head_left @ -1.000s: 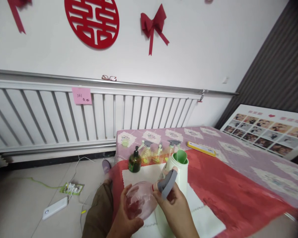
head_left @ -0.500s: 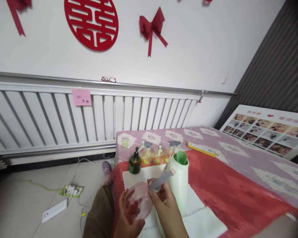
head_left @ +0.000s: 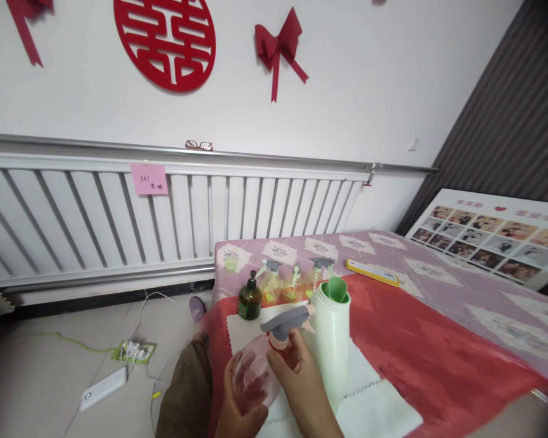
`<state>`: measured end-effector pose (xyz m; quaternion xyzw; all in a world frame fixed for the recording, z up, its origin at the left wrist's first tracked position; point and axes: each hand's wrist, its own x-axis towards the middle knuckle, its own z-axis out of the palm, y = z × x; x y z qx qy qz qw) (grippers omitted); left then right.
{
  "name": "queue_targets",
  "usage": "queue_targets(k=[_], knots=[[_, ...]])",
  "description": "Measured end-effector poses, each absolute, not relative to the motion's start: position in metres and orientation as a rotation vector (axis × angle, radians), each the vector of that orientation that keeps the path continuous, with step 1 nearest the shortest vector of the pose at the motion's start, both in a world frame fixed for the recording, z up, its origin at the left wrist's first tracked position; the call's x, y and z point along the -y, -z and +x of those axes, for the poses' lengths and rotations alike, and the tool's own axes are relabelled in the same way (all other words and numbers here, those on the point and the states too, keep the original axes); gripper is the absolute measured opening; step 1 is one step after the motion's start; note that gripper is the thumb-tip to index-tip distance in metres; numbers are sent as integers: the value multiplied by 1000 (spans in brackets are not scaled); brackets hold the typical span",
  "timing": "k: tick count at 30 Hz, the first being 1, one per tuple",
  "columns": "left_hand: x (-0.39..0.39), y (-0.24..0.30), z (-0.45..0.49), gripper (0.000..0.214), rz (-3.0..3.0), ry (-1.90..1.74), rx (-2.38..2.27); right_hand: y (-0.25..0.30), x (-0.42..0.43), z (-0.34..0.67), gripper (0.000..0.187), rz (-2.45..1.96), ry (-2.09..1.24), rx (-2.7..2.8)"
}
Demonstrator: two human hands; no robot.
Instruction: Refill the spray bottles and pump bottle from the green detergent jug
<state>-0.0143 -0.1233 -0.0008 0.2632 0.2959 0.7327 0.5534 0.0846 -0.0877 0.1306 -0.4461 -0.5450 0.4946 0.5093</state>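
My left hand (head_left: pixel 240 404) is wrapped round a clear pinkish spray bottle (head_left: pixel 254 370) held near the bed's front corner. My right hand (head_left: pixel 299 384) grips the bottle's grey trigger head (head_left: pixel 285 322) with its pink collar, on top of the bottle's neck. A tall white container (head_left: pixel 332 350) with a green funnel (head_left: pixel 337 288) in its mouth stands just right of my hands on a white cloth (head_left: pixel 374 407).
A dark green pump bottle (head_left: pixel 249 298) and several yellow spray bottles (head_left: pixel 292 283) stand behind on the red-and-purple bedspread (head_left: pixel 438 340). A yellow flat box (head_left: pixel 371 272) lies farther back. A radiator cover (head_left: pixel 119 213) lines the wall. A power bank (head_left: pixel 103 387) and power strip (head_left: pixel 134 351) lie on the floor.
The bottle has been tipped from lying sideways to nearly upright, and my right hand has turned the grey trigger head round on its neck. My hands have moved slightly lower.
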Motion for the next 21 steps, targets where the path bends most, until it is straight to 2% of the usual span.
queue_targets(k=[7,13,21], knots=[[119,-4,-17,96,674,-1742,-762,-119,92,76,65,-894,-1343,1363],[111,-10,-19,96,688,-1728,-992,-84,92,66,91,-1083,-1311,1278],[99,0,-36,78,1223,-1631,-1330,-51,78,66,82,-1296,-963,1391]])
